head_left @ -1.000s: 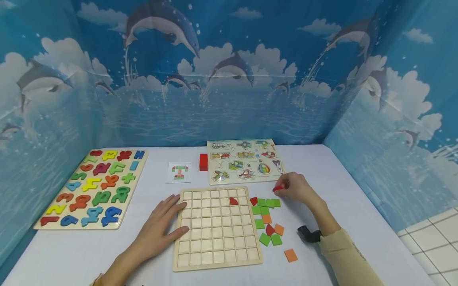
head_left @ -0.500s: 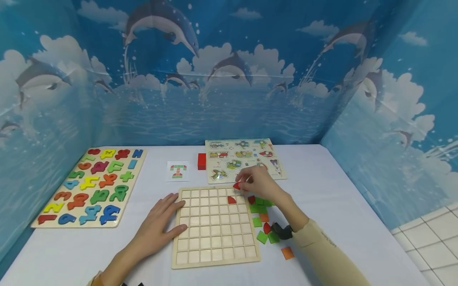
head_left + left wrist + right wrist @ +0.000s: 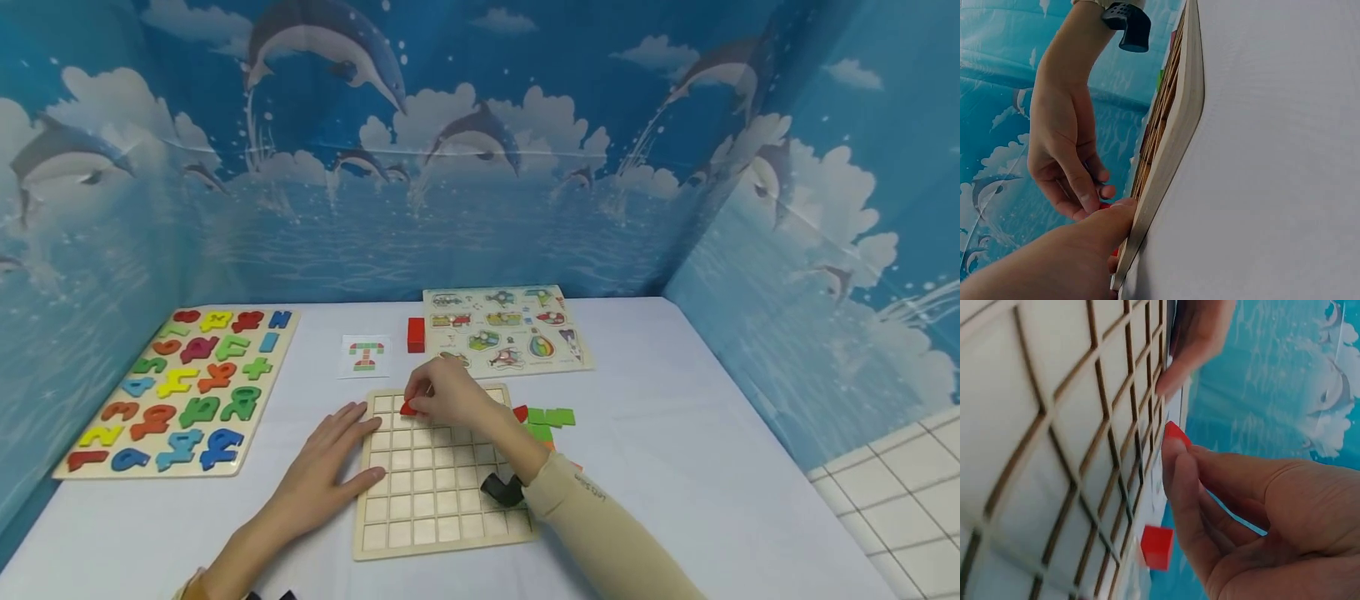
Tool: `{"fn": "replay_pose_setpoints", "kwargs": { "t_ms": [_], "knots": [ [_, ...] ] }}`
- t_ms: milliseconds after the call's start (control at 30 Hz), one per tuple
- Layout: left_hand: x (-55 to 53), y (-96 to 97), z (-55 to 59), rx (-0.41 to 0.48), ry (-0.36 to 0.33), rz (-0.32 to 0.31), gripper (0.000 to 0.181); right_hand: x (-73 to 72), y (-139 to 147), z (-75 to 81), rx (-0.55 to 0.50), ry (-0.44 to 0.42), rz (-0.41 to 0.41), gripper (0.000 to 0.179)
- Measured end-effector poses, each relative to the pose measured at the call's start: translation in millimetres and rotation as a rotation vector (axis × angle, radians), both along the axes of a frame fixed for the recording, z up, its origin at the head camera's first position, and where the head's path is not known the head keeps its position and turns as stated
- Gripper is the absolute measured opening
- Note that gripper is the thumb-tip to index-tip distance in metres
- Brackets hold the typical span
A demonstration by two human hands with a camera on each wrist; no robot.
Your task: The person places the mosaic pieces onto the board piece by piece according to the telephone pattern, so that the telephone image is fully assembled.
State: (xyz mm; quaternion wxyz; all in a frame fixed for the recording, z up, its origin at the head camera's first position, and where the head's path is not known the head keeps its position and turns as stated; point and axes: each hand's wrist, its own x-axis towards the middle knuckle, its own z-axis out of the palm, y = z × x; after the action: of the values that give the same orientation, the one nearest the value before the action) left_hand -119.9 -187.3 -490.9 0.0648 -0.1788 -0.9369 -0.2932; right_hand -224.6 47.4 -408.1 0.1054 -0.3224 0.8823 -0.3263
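A play corner of some kind, walled off with a printed curtain [image 3: 480, 242]; whether it stands in a home, a nursery or a studio cannot be told. The blue cloth, with its dolphins [image 3: 476, 137], clouds and sea, hangs behind the counter [image 3: 637, 417] and along both sides, and has visible creases. A white cover lies over the counter, which bears a number board [image 3: 187, 472], a picture puzzle [image 3: 540, 372] and a grid board [image 3: 423, 504]. White tiling [image 3: 922, 467] shows at the lower right.

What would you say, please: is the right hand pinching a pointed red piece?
Yes, the pointed red piece shows between thumb and fingers of the right hand.
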Motion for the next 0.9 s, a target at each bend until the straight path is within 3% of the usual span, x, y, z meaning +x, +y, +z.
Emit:
{"fn": "replay_pose_setpoints", "kwargs": {
  "t_ms": [133, 567, 767, 900],
  "knots": [
    [-0.3, -0.9, -0.5, 0.008, 0.004, -0.004, 0.07, 2.3, -10, -4.7, -0.001, -0.029, 0.001, 0.006],
    [0.6, -1.4, 0.8, 0.007, 0.016, -0.011, 0.068, 7.4, -14, -19.3, 0.031, 0.094, -0.068, 0.009],
    [1.5, -1.3, 2.2, 0.005, 0.016, -0.005, 0.069, 6.4, -5, -18.9, -0.01, 0.067, -0.052, 0.011],
    [1.6, -0.1, 1.6, 0.006, 0.02, -0.008, 0.068, 3.6, 15, -9.2, -0.056, -0.002, -0.066, 0.013]
  ]
}}
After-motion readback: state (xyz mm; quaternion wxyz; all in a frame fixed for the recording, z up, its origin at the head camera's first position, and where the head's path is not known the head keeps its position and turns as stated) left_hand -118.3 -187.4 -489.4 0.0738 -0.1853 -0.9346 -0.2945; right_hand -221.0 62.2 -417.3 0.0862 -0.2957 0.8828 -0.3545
